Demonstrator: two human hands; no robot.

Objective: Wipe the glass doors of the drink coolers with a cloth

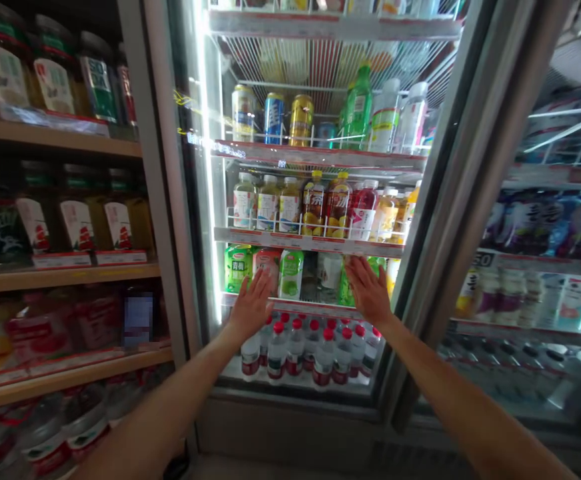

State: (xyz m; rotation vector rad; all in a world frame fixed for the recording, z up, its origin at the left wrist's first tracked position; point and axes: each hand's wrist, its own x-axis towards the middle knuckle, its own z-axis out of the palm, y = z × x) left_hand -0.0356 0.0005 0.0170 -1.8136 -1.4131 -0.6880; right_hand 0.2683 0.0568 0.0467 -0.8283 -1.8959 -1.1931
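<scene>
Both my arms reach forward toward a lit drinks fridge (290,417). My left hand (249,305) holds nothing and is open, in front of a pink-labelled drink (265,260) that it partly covers. Beside it stand a green drink pack (237,268) and a green bottle with a pale label (291,283). My right hand (369,292), also open and holding nothing, is before another green drink (345,292), near a whitish container (329,272). Reflections suggest glass between my hands and the drinks; whether my fingers touch it, I cannot tell.
Below are red-capped water bottles (324,360). Higher shelves hold tea bottles (339,203), cans (274,119) and a green bottle (359,107). Wooden shelves (65,277) with bottles flank the left; another fridge (535,267) stands right, past a metal door frame (463,200).
</scene>
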